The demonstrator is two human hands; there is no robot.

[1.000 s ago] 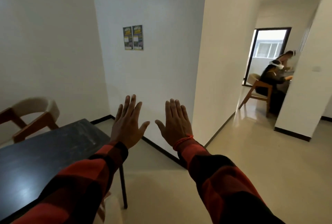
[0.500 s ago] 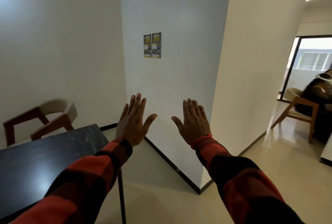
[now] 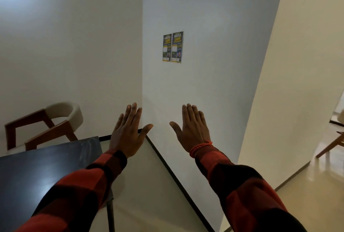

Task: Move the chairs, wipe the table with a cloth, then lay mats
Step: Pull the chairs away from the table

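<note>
Arms reach forward, left hand point(image 3: 128, 135) and right hand point(image 3: 192, 131) flat, fingers spread, empty, palms down in mid-air. Dark worktop point(image 3: 37, 172) lies lower left; chair point(image 3: 42, 125) stands behind it.

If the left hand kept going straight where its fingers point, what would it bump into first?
Probably the white wall, near the corner. The left hand is open and nothing shows between, though depth is hard to judge.

White walls point(image 3: 74, 45) meet at a corner, two posters point(image 3: 173, 47), perhaps flyers, glossy floor point(image 3: 149, 185).
</note>
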